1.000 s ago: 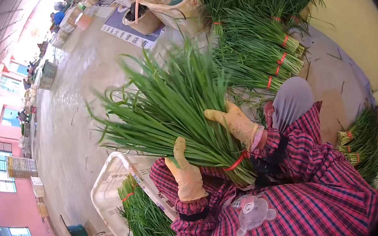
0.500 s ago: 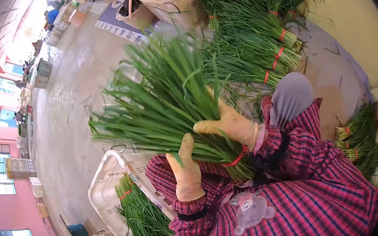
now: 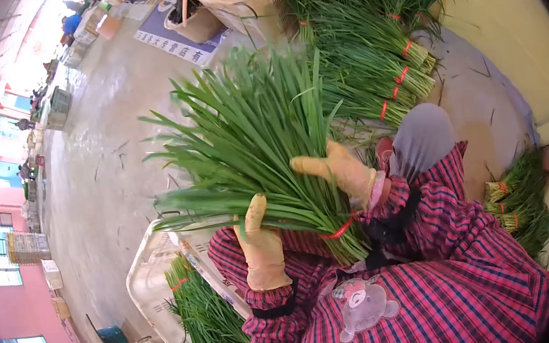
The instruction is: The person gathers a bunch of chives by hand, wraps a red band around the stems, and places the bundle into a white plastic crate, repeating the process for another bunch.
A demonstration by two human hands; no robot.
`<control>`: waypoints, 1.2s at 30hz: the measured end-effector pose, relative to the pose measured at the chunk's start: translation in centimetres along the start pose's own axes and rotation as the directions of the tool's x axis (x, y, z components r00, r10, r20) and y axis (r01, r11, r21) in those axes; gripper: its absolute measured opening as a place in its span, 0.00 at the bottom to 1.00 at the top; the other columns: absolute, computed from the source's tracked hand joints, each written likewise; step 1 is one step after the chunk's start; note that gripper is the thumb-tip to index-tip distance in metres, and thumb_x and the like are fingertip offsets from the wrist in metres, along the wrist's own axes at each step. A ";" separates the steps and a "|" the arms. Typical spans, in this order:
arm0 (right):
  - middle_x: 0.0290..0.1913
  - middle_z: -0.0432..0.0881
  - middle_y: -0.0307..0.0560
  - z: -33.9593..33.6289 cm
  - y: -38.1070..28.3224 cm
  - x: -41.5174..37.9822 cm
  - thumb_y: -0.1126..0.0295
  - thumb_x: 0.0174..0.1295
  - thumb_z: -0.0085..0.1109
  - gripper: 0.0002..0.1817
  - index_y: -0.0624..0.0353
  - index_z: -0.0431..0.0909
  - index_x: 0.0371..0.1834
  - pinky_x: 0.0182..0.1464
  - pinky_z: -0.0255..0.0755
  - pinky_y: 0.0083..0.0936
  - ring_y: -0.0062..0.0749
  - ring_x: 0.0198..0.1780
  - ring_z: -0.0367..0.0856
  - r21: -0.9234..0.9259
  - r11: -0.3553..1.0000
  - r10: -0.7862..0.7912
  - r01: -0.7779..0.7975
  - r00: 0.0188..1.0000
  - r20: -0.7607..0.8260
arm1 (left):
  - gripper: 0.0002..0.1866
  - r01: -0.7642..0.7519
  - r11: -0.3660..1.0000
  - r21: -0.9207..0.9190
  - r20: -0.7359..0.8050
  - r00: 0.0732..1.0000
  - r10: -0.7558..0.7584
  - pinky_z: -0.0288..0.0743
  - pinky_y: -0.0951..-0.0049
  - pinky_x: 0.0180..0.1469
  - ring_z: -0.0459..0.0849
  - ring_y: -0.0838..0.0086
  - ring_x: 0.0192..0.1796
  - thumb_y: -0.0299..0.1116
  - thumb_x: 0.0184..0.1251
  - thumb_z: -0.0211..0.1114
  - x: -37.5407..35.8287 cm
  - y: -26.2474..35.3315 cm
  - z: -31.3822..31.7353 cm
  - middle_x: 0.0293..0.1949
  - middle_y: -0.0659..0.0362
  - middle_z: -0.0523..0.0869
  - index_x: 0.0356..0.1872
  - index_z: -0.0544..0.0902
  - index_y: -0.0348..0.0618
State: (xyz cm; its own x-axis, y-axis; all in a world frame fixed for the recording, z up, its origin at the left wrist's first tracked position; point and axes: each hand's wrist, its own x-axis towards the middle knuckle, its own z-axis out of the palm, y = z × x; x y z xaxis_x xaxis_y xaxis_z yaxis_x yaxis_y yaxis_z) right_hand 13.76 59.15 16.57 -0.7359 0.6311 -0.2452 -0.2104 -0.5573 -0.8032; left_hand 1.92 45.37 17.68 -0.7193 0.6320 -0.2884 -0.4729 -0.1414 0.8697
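Green bunch, tied by a red band, lay over the lap. Right hand was clamped on one side; left hand touched the other, its grip undetermined because partly hidden.

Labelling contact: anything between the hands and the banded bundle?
Nothing visible except the gloves: the left hand and right hand both touch the green bundle directly. Contact behind the leaves is hidden.

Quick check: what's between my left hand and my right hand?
The head view shows the leafy green bunch between the left hand and the right hand; its red band sits nearer the stalk ends.
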 end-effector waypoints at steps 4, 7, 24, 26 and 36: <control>0.52 0.83 0.45 1.9 -0.5 -1.2 0.67 0.61 0.68 0.26 0.64 0.73 0.61 0.57 0.74 0.27 0.26 0.52 0.79 -0.218 0.975 -0.030 0.052 0.994 0.102 | 0.24 -0.073 0.996 0.044 0.036 0.997 0.072 0.78 0.69 0.53 0.82 0.70 0.52 0.27 0.63 0.67 1.2 2.1 2.5 0.53 0.56 0.82 0.61 0.73 0.36; 0.55 0.82 0.43 2.2 -0.2 -1.7 0.69 0.63 0.67 0.29 0.62 0.69 0.67 0.57 0.73 0.26 0.25 0.54 0.78 -0.377 0.898 -0.169 0.226 0.969 0.180 | 0.22 -0.092 0.996 0.007 0.007 0.996 0.092 0.78 0.71 0.54 0.84 0.70 0.49 0.23 0.63 0.67 1.3 3.3 3.3 0.52 0.55 0.84 0.58 0.75 0.34; 0.41 0.87 0.46 -3.9 -4.8 4.5 0.56 0.68 0.59 0.20 0.62 0.80 0.51 0.38 0.82 0.33 0.32 0.35 0.86 0.236 0.942 0.232 -0.240 0.971 0.058 | 0.36 -0.055 0.963 0.264 0.191 0.982 0.003 0.65 0.62 0.66 0.67 0.61 0.71 0.46 0.72 0.59 -0.6 0.2 -2.7 0.71 0.50 0.66 0.74 0.59 0.39; 0.37 0.88 0.44 -3.4 -5.3 4.5 0.54 0.68 0.57 0.20 0.61 0.81 0.49 0.38 0.81 0.31 0.32 0.33 0.86 0.182 0.955 0.241 -0.235 0.970 -0.015 | 0.36 0.033 0.938 0.345 0.295 0.945 -0.142 0.67 0.70 0.65 0.69 0.68 0.69 0.42 0.70 0.61 -0.8 0.0 -1.4 0.68 0.51 0.70 0.74 0.60 0.36; 0.62 0.75 0.53 -1.7 -2.7 2.6 0.54 0.67 0.59 0.37 0.65 0.60 0.72 0.62 0.68 0.33 0.39 0.61 0.75 -0.286 0.953 -0.146 0.095 0.976 -0.164 | 0.34 0.672 0.636 -0.380 0.530 0.721 -0.446 0.82 0.53 0.55 0.84 0.53 0.53 0.55 0.69 0.56 0.4 -2.3 1.0 0.55 0.43 0.82 0.62 0.73 0.32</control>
State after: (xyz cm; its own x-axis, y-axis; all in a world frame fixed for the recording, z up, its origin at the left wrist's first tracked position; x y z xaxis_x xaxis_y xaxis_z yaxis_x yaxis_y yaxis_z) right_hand 13.45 63.19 17.16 -0.5818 0.7855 -0.2107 -0.0860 -0.3171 -0.9445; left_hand 3.21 46.72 15.92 -0.0385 0.9228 -0.3834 -0.9773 0.0452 0.2069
